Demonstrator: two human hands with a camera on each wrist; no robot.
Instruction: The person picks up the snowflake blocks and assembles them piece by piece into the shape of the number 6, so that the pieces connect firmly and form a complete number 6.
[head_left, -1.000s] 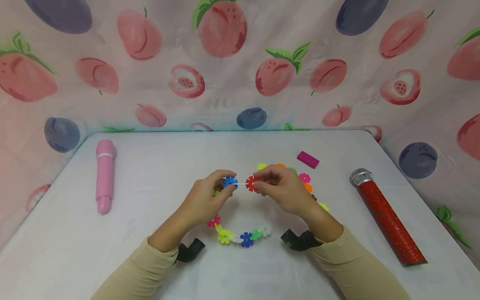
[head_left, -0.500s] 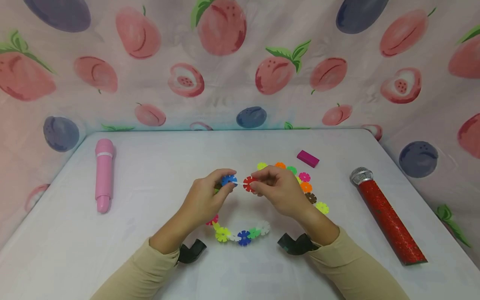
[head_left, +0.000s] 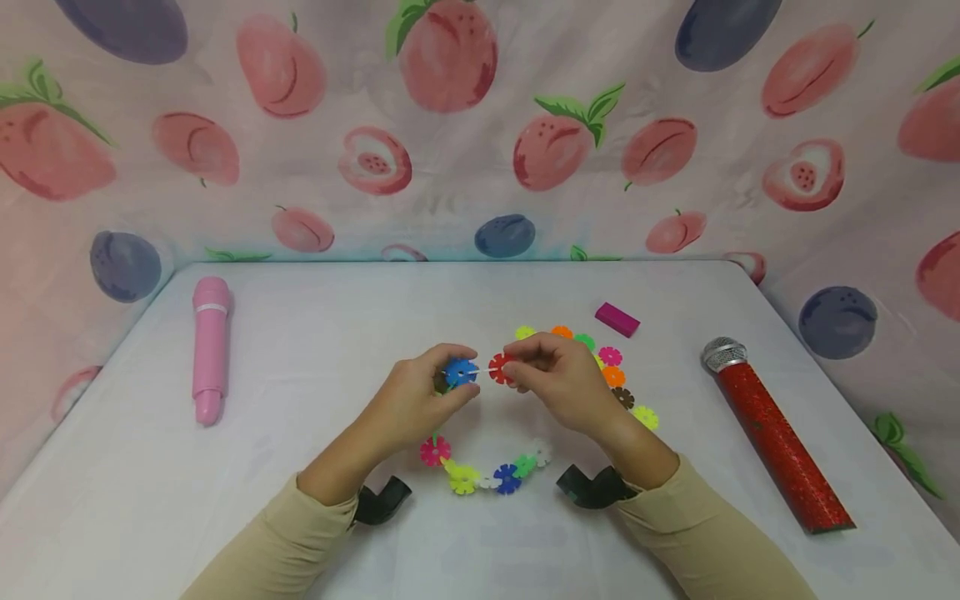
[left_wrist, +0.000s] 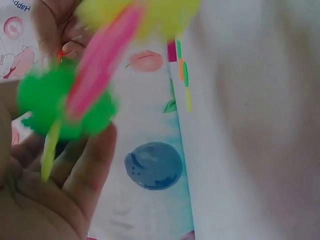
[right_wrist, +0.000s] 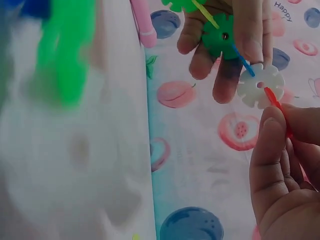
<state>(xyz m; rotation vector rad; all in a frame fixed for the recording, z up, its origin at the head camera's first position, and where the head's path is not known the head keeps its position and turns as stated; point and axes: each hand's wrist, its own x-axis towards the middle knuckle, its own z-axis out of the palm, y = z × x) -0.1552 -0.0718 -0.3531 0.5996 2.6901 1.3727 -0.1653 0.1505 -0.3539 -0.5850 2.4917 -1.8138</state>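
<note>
A chain of interlocking plastic snowflake discs hangs from my left hand (head_left: 420,398), whose fingers and thumb are around the blue disc (head_left: 461,373). The chain's lower end, with a pink disc (head_left: 435,451) and a dark blue disc (head_left: 507,479), curves rightward. My right hand (head_left: 564,382) pinches a red disc (head_left: 500,368) between thumb and fingertips. A white disc (right_wrist: 261,86) stands edge-on between blue and red in the head view. In the right wrist view, the red disc's edge meets the white one. A green disc (left_wrist: 65,102) hangs by the left palm, blurred.
Loose discs, among them an orange disc (head_left: 613,377) and a yellow disc (head_left: 645,417), lie beyond and right of my right hand. A magenta block (head_left: 617,320) lies farther back. A pink microphone (head_left: 211,350) is left, a red glitter microphone (head_left: 780,442) right.
My left thumb and fingers have spread farther apart around the blue disc. The chain's hanging end has swung slightly right. My right hand keeps its pinch on the red disc.
</note>
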